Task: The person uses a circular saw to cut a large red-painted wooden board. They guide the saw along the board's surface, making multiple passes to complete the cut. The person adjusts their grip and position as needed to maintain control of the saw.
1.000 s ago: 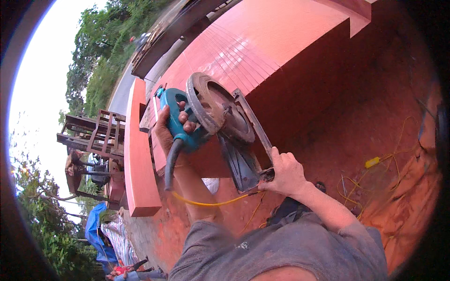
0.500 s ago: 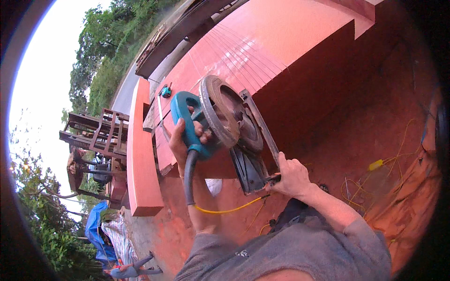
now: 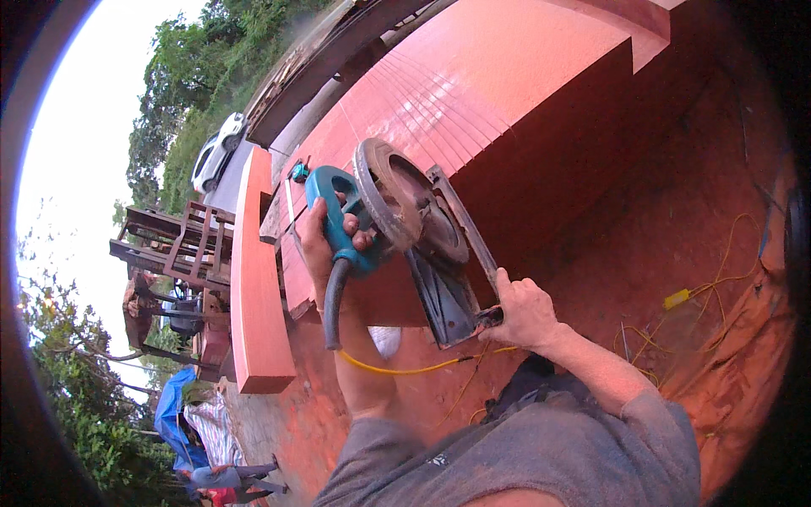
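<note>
The person holds a circular saw (image 3: 393,203) in both hands, tilted, seen across the near edge of a wooden slab (image 3: 524,51); contact between saw and slab cannot be told. Left hand (image 3: 314,247): wrapped round the teal handle, fingers through the grip. Right hand (image 3: 525,313): closed on the near end of the base plate (image 3: 443,304). Thin parallel lines (image 3: 431,101) run across the slab's top to its near edge. Small teal item (image 3: 299,171), type unclear, on the slab near its left end. Yellow cord (image 3: 380,368) trails from the saw's black sleeve (image 3: 335,296). Yellow connector (image 3: 676,299) on reddish floor (image 3: 642,262).
</note>
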A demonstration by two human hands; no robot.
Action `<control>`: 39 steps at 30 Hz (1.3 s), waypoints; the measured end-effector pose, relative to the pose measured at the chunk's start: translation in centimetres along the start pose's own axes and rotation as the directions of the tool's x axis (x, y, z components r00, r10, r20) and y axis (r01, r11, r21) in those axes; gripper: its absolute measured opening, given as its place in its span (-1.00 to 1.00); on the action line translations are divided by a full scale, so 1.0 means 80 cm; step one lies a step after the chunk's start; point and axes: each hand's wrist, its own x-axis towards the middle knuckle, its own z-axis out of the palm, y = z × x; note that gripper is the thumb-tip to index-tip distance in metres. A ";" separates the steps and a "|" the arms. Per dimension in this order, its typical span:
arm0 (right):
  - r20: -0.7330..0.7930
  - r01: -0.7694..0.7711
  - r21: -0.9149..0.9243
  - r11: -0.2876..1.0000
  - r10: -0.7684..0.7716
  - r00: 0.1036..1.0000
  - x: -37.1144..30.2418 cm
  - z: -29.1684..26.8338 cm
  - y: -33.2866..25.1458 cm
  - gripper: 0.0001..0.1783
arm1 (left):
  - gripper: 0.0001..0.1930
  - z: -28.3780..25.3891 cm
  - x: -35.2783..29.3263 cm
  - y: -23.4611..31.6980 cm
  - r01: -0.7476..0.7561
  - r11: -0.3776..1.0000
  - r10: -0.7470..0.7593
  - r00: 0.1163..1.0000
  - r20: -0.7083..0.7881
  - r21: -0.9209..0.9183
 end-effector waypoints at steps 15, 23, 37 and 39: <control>-0.060 0.045 -0.019 0.999 -0.046 0.997 0.009 0.009 0.010 0.25 | -0.62 -0.013 0.012 -0.009 -0.015 0.999 0.016 1.000 -0.022 0.049; -0.042 0.051 -0.037 0.998 -0.052 0.998 0.016 0.009 0.012 0.26 | -0.59 -0.017 0.015 -0.011 -0.003 1.000 0.003 1.000 0.014 0.006; -0.044 0.069 -0.032 0.997 -0.071 0.997 0.029 0.012 0.016 0.26 | -0.60 -0.018 0.024 -0.012 -0.026 0.999 0.026 0.999 0.020 -0.023; -0.038 0.058 -0.023 0.998 -0.058 0.998 0.028 0.012 0.015 0.25 | -0.60 -0.019 0.025 -0.012 -0.011 1.000 0.011 1.000 0.003 -0.003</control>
